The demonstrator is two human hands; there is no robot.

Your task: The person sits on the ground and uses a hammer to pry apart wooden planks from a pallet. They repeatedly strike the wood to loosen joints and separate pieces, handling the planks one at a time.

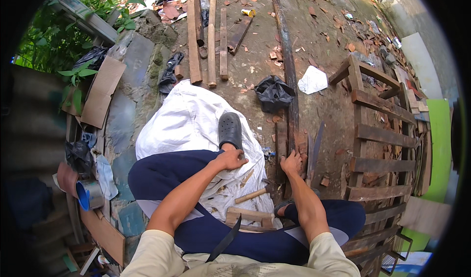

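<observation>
The left hand (230,159) is partly curled at the ankle, just behind a dark clog (229,129) with holes in its top. The right hand (292,163) has its fingers bent and slightly apart against the near end of a long dark beam (286,46), which runs along the ground away from it. At this angle I cannot fairly tell whether either of the hands grips anything. A shorter plank (281,147) lies along the beam's left side, just beside the right hand, and a long thin blade (317,147) lies just to that hand's right.

A white sack (184,115) spreads beneath and around the left hand. On its nearer part, closer to the body than both hands, are a round wooden handle (250,196) and a small wooden piece (245,213). Beyond the right hand a crumpled black bag (274,93) sits against the beam; well to the right stands a slatted wooden frame (383,134).
</observation>
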